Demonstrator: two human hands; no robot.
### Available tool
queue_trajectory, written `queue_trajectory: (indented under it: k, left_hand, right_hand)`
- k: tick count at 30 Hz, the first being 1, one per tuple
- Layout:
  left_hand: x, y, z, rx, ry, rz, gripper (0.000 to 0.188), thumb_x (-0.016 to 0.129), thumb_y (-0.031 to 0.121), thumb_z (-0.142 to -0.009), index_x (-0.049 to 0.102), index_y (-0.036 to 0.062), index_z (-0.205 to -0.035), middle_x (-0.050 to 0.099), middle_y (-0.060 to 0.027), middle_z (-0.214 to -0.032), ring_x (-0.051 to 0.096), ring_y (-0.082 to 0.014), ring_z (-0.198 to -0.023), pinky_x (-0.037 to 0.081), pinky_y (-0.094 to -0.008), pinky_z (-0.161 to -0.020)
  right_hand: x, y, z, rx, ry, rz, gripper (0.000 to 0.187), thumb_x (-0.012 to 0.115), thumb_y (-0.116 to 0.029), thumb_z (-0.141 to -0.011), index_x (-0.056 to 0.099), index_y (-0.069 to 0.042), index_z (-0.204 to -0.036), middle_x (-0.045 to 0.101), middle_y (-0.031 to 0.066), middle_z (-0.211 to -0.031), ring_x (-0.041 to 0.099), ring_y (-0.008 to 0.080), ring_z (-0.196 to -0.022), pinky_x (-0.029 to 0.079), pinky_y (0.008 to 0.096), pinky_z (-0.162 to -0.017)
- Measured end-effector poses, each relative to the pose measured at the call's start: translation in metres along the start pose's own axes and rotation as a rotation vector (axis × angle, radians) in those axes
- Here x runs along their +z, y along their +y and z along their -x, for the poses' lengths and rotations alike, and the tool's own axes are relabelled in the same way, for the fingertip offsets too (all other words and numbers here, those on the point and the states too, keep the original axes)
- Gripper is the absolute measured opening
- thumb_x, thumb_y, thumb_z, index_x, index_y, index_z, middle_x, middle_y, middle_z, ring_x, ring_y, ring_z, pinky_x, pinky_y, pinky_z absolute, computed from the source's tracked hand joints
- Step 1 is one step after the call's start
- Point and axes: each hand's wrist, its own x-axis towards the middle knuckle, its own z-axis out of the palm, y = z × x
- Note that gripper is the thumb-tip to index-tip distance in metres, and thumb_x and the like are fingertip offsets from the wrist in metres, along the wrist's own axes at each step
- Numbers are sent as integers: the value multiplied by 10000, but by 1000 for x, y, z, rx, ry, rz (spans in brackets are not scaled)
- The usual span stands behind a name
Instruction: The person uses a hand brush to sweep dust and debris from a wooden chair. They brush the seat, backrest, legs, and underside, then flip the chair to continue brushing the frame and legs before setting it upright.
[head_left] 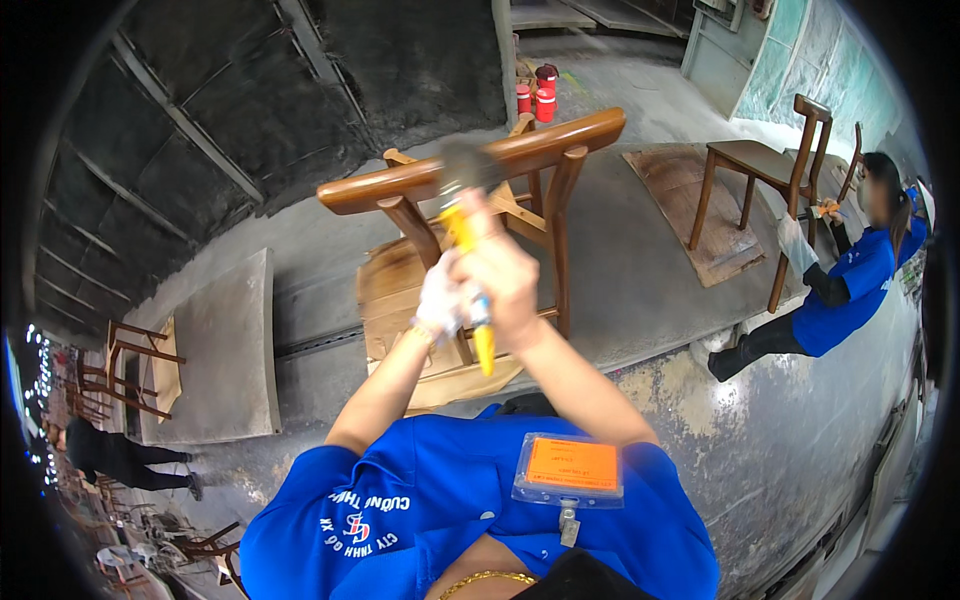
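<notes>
A paintbrush (pixel 458 228) with a yellow handle and dark, motion-blurred bristles is in my right hand (pixel 500 275), whose fingers are wrapped round it. The bristles overlap the middle of a glossy brown wooden chair's top rail (pixel 550 138); whether they touch it I cannot tell. Below my right fist a yellow end with a blue and white band sticks out. Close against that fist is my left hand (pixel 440 300), in a white glove. Blur and the right hand hide its fingers. The chair stands in front of me.
Brown cardboard (pixel 390 285) lies beneath the chair. To the right a co-worker in a blue shirt (pixel 860 285) handles another wooden chair (pixel 755 160). Red containers (pixel 544 103) stand beyond. At left are a dark panelled wall (pixel 200 120), more chairs (pixel 140 350) and a person in black (pixel 120 455).
</notes>
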Motion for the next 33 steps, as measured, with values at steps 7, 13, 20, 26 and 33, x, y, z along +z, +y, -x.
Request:
queue_trajectory:
  k: [7,13,20,26,33]
  left_hand:
    - [-186,-33,164,-354,538,-382,216,796,149,-891,698,-5,-1007,718,-59,-864,668,-125,-759,554,-294,-716]
    - [-274,-71,252,-512,764,-405,206,795,132,-836,675,22,-963,677,-35,-745,613,-126,-646,494,-284,-604]
    - [-226,-43,188,-448,560,-444,262,797,154,-878,679,14,-1065,700,-67,-921,646,-147,-826,535,-306,-759]
    - [-91,43,47,215,185,-457,532,817,198,-913,579,-55,-1316,722,-171,-1181,688,-271,-1130,533,-390,-993]
    - [22,94,-56,254,313,-197,200,761,178,-956,708,13,-1055,695,-36,-854,625,-94,-775,510,-287,-734]
  right_hand:
    - [-33,0,-12,242,263,-413,211,688,120,-860,635,-27,-718,628,315,-1378,618,390,-1313,495,448,-1085]
    - [42,-23,14,11,303,122,161,671,-38,-849,592,-46,-708,590,292,-1437,676,371,-1236,589,449,-977]
    - [46,-32,37,219,265,-410,245,646,53,-901,533,-65,-719,686,261,-1306,674,349,-1242,516,500,-1092]
    - [-61,108,80,408,964,-1396,225,640,75,-938,587,-125,-851,718,162,-1169,675,267,-1144,535,444,-1020]
    - [-50,207,248,1097,1374,-1007,279,646,123,-857,545,-117,-957,646,118,-1061,645,328,-1087,535,553,-972]
